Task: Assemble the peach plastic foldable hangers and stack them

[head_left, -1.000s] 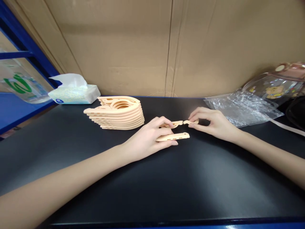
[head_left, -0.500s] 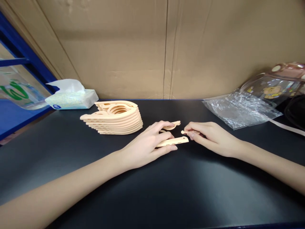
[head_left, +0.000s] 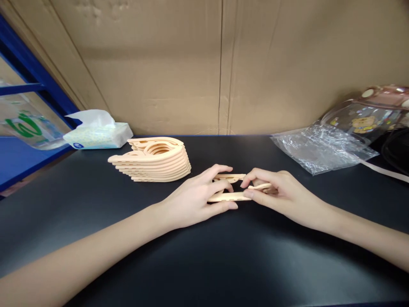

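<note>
My left hand point(head_left: 194, 192) is wrapped over a beige folding clothes hanger point(head_left: 228, 196) low over the black table. Its thumb lies along the near arm and its fingers reach between the two arms, whose ends point right. My right hand point(head_left: 283, 189) closes its thumb and forefinger at the right end of the near arm. A thin curved beige piece point(head_left: 262, 186), hook-like, shows inside the right hand; whether it is joined to the hanger I cannot tell. Left of my left hand, a neat stack of folded beige hangers point(head_left: 159, 166) stands on the table.
A tissue pack point(head_left: 102, 135) sits at the back left, beside a clear bag with green print point(head_left: 25, 125) and a blue frame point(head_left: 54, 96). At the right lie a crinkled clear plastic bag point(head_left: 319, 147) and a transparent pouch with a bear point(head_left: 364, 119). Cardboard point(head_left: 159, 76) walls the back.
My right hand has moved slightly down and left, bringing its fingertips onto the near arm's end along with the curved piece. The hanger's far arm now lies flatter and nearer me.
</note>
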### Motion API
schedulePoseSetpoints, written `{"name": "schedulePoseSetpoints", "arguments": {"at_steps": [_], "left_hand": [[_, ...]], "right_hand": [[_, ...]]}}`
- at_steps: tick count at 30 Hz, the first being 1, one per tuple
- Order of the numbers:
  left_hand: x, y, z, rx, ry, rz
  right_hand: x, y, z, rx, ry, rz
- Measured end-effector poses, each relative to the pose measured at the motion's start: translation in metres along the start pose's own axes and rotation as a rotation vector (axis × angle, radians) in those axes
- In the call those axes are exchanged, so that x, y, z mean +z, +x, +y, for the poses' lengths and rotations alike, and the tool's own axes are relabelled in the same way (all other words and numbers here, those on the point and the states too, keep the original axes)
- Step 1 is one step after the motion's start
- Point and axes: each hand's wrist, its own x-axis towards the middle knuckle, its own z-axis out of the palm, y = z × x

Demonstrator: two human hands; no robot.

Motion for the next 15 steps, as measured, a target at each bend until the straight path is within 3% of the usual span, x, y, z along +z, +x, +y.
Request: {"name": "schedulePoseSetpoints", "arguments": {"at_steps": [4,8,15], "left_hand": [[-0.001,-0.004,0.002,-0.033,0.058,-0.046],[-0.003,-0.005,0.001,-0.037,-0.016,-0.053],[0.000,0.001,-0.006,-0.146,-0.192,0.016]], "right_hand": [[-0.006,0.004,0.008,-0.062,-0.019,-0.010],[-0.009,0.009,0.015,-0.011,-0.052,-0.034],[-0.009,0.007,0.012,-0.118,-0.337,-0.162]]}}
